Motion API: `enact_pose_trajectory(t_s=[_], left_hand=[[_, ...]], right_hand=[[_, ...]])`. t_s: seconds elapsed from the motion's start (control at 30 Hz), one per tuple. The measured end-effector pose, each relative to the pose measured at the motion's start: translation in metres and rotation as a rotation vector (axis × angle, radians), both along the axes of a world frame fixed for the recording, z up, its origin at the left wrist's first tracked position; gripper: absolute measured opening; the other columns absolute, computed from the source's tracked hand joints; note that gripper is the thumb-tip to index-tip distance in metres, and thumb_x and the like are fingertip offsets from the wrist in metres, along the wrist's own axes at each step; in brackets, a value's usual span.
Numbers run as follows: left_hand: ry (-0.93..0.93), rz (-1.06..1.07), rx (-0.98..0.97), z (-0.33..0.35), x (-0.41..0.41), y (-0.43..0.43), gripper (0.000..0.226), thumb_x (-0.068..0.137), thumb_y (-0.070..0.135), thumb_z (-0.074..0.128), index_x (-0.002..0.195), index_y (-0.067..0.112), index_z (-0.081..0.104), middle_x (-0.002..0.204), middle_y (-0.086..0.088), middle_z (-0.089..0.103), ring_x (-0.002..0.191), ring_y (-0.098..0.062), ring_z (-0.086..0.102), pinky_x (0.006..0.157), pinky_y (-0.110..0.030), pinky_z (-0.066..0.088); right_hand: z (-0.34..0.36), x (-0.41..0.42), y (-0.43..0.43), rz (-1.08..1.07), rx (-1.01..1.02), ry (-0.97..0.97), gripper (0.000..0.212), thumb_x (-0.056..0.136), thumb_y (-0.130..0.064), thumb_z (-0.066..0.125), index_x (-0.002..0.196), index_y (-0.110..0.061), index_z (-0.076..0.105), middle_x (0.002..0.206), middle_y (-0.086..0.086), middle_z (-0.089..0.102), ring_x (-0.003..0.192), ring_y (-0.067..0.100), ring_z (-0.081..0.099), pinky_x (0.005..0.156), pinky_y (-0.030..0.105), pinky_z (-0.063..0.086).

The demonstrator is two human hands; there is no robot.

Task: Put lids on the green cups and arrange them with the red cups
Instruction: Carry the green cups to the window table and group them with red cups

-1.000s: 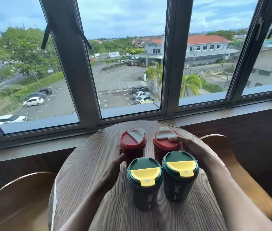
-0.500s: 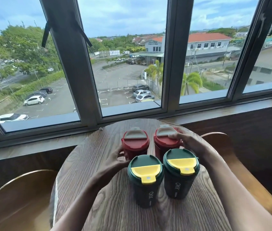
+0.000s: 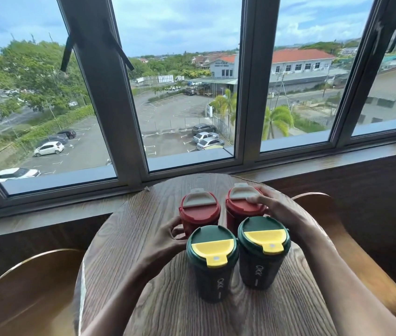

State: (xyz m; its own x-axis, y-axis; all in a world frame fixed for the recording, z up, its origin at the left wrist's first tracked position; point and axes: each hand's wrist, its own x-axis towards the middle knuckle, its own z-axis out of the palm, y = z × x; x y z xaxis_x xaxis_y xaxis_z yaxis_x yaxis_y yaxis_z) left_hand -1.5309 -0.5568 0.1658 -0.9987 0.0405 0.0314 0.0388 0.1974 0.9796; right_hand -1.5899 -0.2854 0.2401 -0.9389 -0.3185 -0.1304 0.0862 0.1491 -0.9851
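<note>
Two dark green cups with green-and-yellow lids stand side by side on the round wooden table (image 3: 129, 238): the left green cup (image 3: 212, 260) and the right green cup (image 3: 263, 251). Directly behind them stand two red cups with grey-flapped red lids, the left red cup (image 3: 199, 209) and the right red cup (image 3: 244, 204). My left hand (image 3: 167, 238) wraps the left red cup's side. My right hand (image 3: 274, 209) grips the right red cup at its lid rim.
The table sits against a wooden sill (image 3: 46, 214) under a wide window. A curved wooden chair back (image 3: 22, 275) stands at the left and another chair back (image 3: 318, 200) at the right.
The left red cup's lid has turned so its grey flap faces the window like the other. My left hand closed further round that cup. The view shifted slightly.
</note>
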Motion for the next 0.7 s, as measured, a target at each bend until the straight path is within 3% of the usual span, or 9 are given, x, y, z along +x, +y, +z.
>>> enact_pose_trajectory(t_s=[0.1,0.2,0.27,0.33,0.47,0.6,0.7], left_hand=[[-0.023,-0.046,0.008,0.003,0.000,-0.002,0.061,0.064,0.028,0.085,0.121,0.023,0.065,0.114,0.003,0.074,0.109,-0.006,0.066,0.083,-0.020,0.054],[-0.035,-0.068,-0.004,0.005,0.001,-0.003,0.059,0.066,0.029,0.081,0.123,0.025,0.064,0.119,0.001,0.072,0.112,-0.009,0.064,0.084,-0.023,0.055],[-0.025,-0.071,-0.040,0.006,0.000,-0.003,0.048,0.075,0.017,0.077,0.121,0.025,0.065,0.119,0.002,0.071,0.112,-0.009,0.064,0.080,-0.021,0.055],[0.003,-0.018,-0.102,0.009,0.000,-0.004,0.041,0.080,0.003,0.068,0.115,0.025,0.066,0.116,0.002,0.070,0.113,-0.013,0.063,0.076,-0.020,0.055],[0.111,0.159,-0.184,0.025,0.003,-0.008,0.052,0.067,0.009,0.055,0.117,0.023,0.064,0.111,-0.006,0.067,0.108,-0.025,0.063,0.079,-0.027,0.051],[0.202,0.275,-0.282,0.048,0.019,-0.011,0.043,0.084,-0.012,0.057,0.122,0.008,0.063,0.113,-0.011,0.066,0.105,-0.027,0.063,0.076,-0.022,0.051],[0.227,0.326,-0.326,0.068,0.044,-0.012,0.036,0.086,-0.007,0.061,0.118,0.010,0.066,0.111,-0.007,0.069,0.103,-0.023,0.065,0.080,-0.026,0.054]], right_hand=[[0.000,0.001,0.000,0.030,0.036,0.017,0.036,0.091,-0.016,0.060,0.127,-0.013,0.059,0.115,0.011,0.068,0.094,0.019,0.066,0.057,0.011,0.052],[0.002,0.001,-0.001,0.028,0.045,0.031,0.037,0.091,-0.016,0.061,0.128,-0.013,0.059,0.119,0.012,0.066,0.092,0.013,0.064,0.059,0.010,0.051],[0.002,-0.002,0.000,0.031,0.064,0.046,0.043,0.086,-0.027,0.068,0.128,-0.021,0.060,0.123,0.008,0.067,0.104,0.016,0.066,0.080,0.021,0.056],[0.002,-0.004,0.003,0.006,0.113,0.090,0.047,0.079,-0.042,0.073,0.123,-0.033,0.061,0.126,0.000,0.067,0.114,0.015,0.063,0.099,0.039,0.050],[0.021,0.002,0.009,-0.074,0.175,0.256,0.038,0.087,-0.035,0.068,0.125,-0.028,0.061,0.123,-0.003,0.064,0.117,0.011,0.058,0.087,0.022,0.045],[0.045,0.015,0.006,-0.092,0.205,0.428,0.031,0.089,-0.024,0.067,0.120,-0.021,0.064,0.115,-0.003,0.067,0.110,0.012,0.063,0.094,0.028,0.048],[0.060,0.027,-0.013,-0.038,0.245,0.541,0.027,0.089,-0.019,0.067,0.116,-0.018,0.065,0.108,-0.004,0.069,0.104,0.013,0.066,0.094,0.034,0.053]])
